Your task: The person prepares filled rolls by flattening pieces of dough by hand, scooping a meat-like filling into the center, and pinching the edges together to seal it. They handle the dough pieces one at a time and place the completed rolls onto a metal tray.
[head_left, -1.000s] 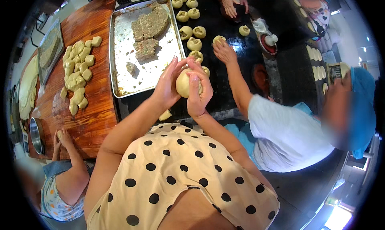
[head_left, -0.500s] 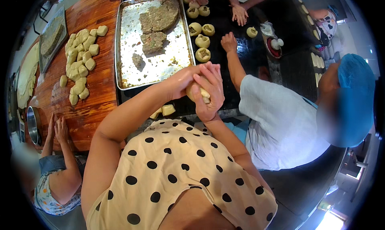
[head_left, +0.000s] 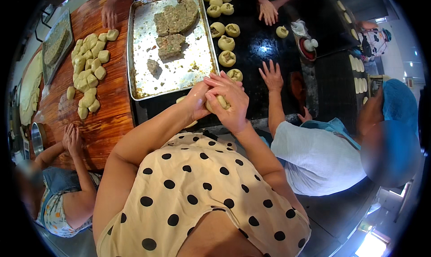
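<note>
Both my hands are cupped around a pale dough ball in front of my chest. My left hand wraps it from the left, and my right hand folds over the top and right side. Most of the dough is hidden by fingers and palms. Just beyond my hands lies a large metal tray bearing a slab of chopped filling and a smaller lump of it. A column of filled dough buns, several with filling showing at the top, runs along the tray's right side.
Several dough pieces are heaped on the wooden table at left. A co-worker's hand rests on the black worktop at right. Other people's hands reach in from the far side. A red bowl stands at right.
My hands have shifted slightly left with the dough, the right turning over it. A far person's hand has left the buns for the dough heap. The right co-worker's hand has moved nearer and spread.
</note>
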